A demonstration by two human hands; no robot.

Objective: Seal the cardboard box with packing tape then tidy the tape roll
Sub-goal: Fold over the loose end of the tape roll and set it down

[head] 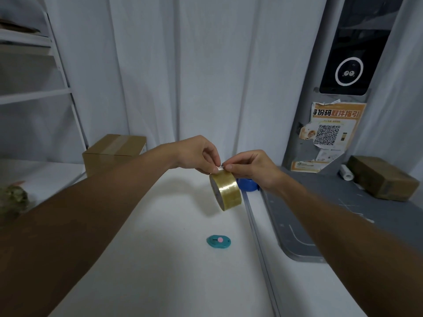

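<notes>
My left hand (196, 154) and right hand (249, 168) both pinch the tape roll (226, 192) above the white table (171, 259).

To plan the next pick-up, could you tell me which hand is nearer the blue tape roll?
Right. The right hand hovers just above the blue tape roll; the left hand is farther left.

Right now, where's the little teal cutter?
In the head view, the teal cutter lies flat on the white table, nearer the camera than the tape roll held up in both hands, just left of the table's right edge.
</notes>
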